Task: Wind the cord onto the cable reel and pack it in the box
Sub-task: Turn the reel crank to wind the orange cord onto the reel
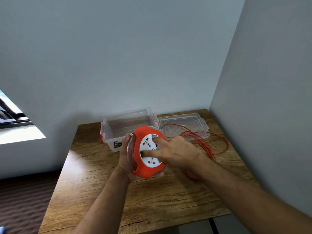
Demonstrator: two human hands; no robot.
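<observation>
While most of the cord (205,144) is lying loose beyond the fingers, a person is cupping the reel (148,152) in the left hand (125,160), fingers wrapped round its edge, and pressing spread right hand (175,152) fingertips on its face; the box (108,130) is sitting open behind, winding and packing apparently still ahead.

The cable reel (148,152) is bright orange with a white round socket face marked by small red and grey outlets. Right of the reel, the cord (205,146) is the same orange, looped over a tabletop (168,200) of brown wood grain with dark streaks. Behind the reel, the box (128,125) is clear plastic with orange-red latches, and its lid (184,125) is clear too.
</observation>
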